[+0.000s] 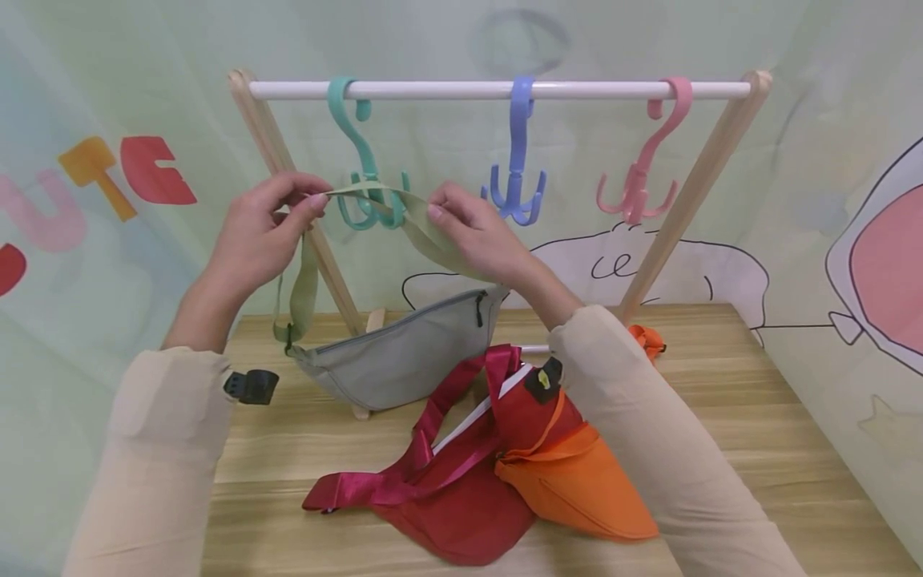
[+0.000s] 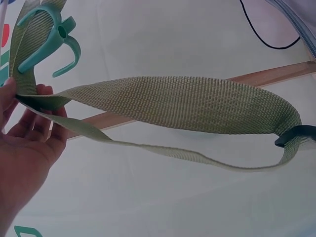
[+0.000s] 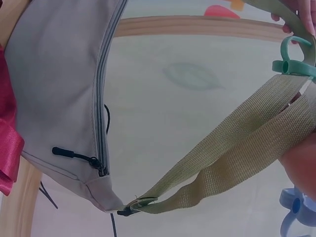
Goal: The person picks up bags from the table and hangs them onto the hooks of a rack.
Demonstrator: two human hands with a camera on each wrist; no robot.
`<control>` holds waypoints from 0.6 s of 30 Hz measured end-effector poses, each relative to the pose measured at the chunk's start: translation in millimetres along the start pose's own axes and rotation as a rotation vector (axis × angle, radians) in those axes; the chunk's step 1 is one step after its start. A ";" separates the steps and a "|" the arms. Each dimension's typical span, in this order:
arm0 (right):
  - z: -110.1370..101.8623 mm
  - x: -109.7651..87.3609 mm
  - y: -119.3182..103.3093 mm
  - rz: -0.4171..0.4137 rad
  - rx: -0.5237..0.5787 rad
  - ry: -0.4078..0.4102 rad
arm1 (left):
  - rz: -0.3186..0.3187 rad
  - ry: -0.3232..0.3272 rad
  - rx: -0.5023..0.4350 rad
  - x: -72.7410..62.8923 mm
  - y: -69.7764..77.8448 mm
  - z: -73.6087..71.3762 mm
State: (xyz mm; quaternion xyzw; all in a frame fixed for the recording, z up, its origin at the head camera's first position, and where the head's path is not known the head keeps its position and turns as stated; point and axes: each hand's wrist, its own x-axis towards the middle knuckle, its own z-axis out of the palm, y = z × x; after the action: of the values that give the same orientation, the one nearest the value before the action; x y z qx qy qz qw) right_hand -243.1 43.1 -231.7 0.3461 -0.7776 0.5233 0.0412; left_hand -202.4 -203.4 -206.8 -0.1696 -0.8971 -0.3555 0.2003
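Note:
A grey waist bag (image 1: 404, 353) hangs low in front of the rack, its zip along the top edge. My left hand (image 1: 263, 228) pinches its olive webbing strap (image 1: 306, 280) between thumb and fingers, left of the green hook (image 1: 369, 192). On the hook's other side my right hand (image 1: 479, 228) holds the strap's right part, thumb uppermost. Between both hands the strap passes over the green hook's prongs. In the left wrist view a strap loop (image 2: 182, 103) runs to a dark buckle (image 2: 296, 133). The right wrist view shows the doubled strap (image 3: 232, 133) rising from the bag's end to the hook.
A white rail (image 1: 447, 90) on wooden posts also carries a blue hook (image 1: 515, 160) and a pink hook (image 1: 642, 168). On the wooden table (image 1: 274, 465) lie a red bag (image 1: 461, 513) and an orange bag (image 1: 584, 485), in front of the grey one.

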 end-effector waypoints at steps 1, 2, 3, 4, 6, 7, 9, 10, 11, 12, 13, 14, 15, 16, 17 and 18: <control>-0.3 -0.1 0.0 -0.001 0.001 0.000 | 0.001 0.000 0.000 0.1 0.0 0.0; -0.5 -0.2 0.1 -0.006 0.005 0.000 | 0.003 -0.001 0.002 0.3 0.1 0.1; -0.8 -0.2 -0.1 -0.009 0.005 0.000 | 0.004 0.000 0.001 0.5 0.5 0.1; -1.1 -0.5 -0.2 -0.009 0.007 -0.001 | 0.005 -0.001 0.004 0.6 0.7 0.3; -1.4 -1.1 -0.5 -0.010 0.009 -0.001 | 0.002 -0.001 0.006 0.8 1.6 0.6; -1.6 -1.2 -0.5 -0.012 0.008 -0.001 | 0.000 -0.001 0.003 0.9 2.0 0.7; -1.9 -1.5 -0.5 -0.019 0.009 -0.002 | -0.004 0.001 -0.004 1.1 2.6 0.9; -2.0 -1.5 -0.4 -0.024 0.011 -0.002 | -0.005 0.000 -0.006 1.3 2.5 1.0; -2.1 -1.6 -0.5 -0.026 0.015 -0.003 | -0.005 0.001 -0.011 1.5 2.6 1.0; -2.2 -1.7 -0.5 -0.031 0.018 -0.005 | -0.004 0.001 -0.013 1.6 2.7 1.0; -2.4 -1.8 -0.6 -0.033 0.023 -0.008 | -0.004 0.003 -0.015 1.6 3.0 0.8; -2.4 -2.0 -0.8 -0.034 0.026 -0.010 | -0.003 0.003 -0.013 1.7 3.3 0.6; -2.4 -2.1 -1.1 -0.033 0.030 -0.014 | -0.003 0.003 -0.008 1.5 3.9 0.4; -2.5 -2.2 -1.4 -0.035 0.031 -0.016 | -0.001 0.004 -0.008 1.5 4.3 0.2; -2.5 -2.2 -1.6 -0.035 0.034 -0.019 | 0.001 0.005 -0.007 1.4 4.9 -0.2; -2.4 -2.1 -1.8 -0.039 0.033 -0.022 | 0.002 0.006 -0.003 1.2 5.5 -0.5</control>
State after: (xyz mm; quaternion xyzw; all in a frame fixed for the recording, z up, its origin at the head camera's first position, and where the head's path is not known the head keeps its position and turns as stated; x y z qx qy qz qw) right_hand -241.2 45.9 -230.2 0.3675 -0.7623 0.5315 0.0369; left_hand -200.9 -199.7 -202.7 -0.1695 -0.8958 -0.3571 0.2031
